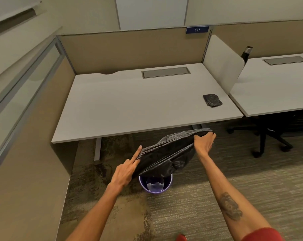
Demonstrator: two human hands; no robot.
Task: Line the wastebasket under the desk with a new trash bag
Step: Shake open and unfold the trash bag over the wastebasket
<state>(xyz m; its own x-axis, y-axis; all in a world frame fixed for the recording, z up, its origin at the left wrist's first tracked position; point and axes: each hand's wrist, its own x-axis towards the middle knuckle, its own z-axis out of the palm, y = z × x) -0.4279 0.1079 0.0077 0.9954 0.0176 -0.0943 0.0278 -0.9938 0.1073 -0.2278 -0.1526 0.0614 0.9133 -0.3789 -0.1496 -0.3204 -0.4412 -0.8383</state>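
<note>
Two hands [164, 159] clamped on one trash bag [166, 153] above one wastebasket [155, 186].

Open wastebasket [155, 184] mouth half-covered by hanging trash bag [166, 155] (desk edge [147, 131] just beyond).

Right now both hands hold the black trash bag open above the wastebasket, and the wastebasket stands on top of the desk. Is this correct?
Not quite. The head view shows the wastebasket standing on the carpet in front of the desk, not on it. The rest holds: the left hand and right hand hold the black trash bag above it.
</note>
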